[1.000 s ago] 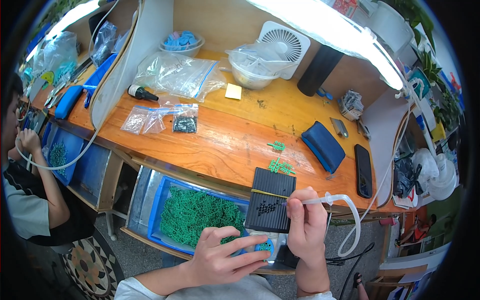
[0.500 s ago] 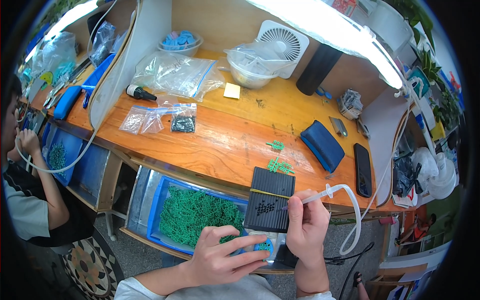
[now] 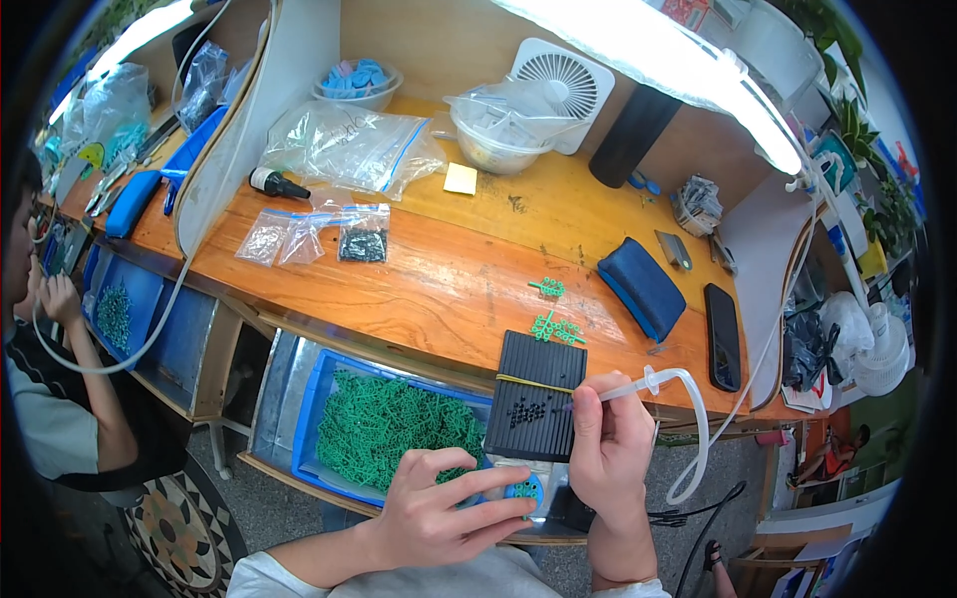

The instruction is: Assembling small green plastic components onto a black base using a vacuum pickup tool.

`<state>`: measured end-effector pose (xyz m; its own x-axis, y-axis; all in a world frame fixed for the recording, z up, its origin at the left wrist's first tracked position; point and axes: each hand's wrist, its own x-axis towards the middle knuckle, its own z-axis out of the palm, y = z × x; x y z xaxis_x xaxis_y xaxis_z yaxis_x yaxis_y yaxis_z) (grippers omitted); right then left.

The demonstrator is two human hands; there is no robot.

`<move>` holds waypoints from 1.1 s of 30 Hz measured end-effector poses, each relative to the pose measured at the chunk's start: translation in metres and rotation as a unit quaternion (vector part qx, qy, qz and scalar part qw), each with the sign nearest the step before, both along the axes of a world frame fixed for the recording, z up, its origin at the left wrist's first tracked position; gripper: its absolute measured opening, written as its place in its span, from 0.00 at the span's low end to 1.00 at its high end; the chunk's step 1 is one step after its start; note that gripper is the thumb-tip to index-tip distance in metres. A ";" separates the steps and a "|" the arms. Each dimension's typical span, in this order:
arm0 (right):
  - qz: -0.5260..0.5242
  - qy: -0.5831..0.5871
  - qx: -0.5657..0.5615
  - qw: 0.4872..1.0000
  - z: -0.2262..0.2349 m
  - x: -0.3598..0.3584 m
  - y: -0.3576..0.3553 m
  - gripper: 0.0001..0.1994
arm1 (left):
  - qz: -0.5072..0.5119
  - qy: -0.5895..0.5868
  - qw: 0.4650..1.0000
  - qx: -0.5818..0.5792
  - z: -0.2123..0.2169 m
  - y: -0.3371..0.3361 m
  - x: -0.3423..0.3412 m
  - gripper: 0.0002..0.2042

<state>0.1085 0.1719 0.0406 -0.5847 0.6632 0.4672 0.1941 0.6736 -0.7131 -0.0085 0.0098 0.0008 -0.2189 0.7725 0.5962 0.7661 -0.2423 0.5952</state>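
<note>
Compared with half a second ago, we notice that only the right hand (image 3: 613,439), right of centre in the lower part of the frame, makes a clear change. It pinches the clear tube-like tool (image 3: 626,387) between thumb and fingers; the tool's tip, which then showed beside the small black bits (image 3: 526,414), is now almost hidden behind the thumb and sits a little higher, near the right edge of the black ribbed board (image 3: 548,359). We judge that this is a small shift within the same fine work, and we cannot tell whether the tip carries a bit. The board lies a little right of the centre of the frame, with a yellow band (image 3: 533,382) across it, and the bits remain grouped below this band. The left hand (image 3: 439,518), at lower centre, keeps the same pose: its fingers are spread, and two fingertips lie at the blue round piece (image 3: 536,486), which bears green parts; how firmly they grip, we cannot tell. To the left, the blue tray (image 3: 309,424) stays full of green pieces (image 3: 399,429).
</note>
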 end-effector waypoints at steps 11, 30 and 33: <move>0.029 0.002 -0.002 1.000 0.001 0.001 0.000 0.02 | 0.007 0.011 1.000 0.010 -0.001 0.002 -0.001 0.14; 0.225 0.064 -0.097 0.967 0.002 0.029 -0.030 0.13 | 0.000 0.010 1.000 0.015 0.001 0.001 -0.001 0.13; 0.239 0.061 -0.103 0.964 0.001 0.031 -0.032 0.12 | 0.002 0.011 1.000 0.012 0.000 -0.001 -0.001 0.13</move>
<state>0.1400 0.1397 0.0413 -0.7950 0.4177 0.4398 -0.1975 0.5073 -0.8388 -0.0090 0.0088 0.0009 -0.2085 0.7568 0.6195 0.7798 -0.2537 0.5724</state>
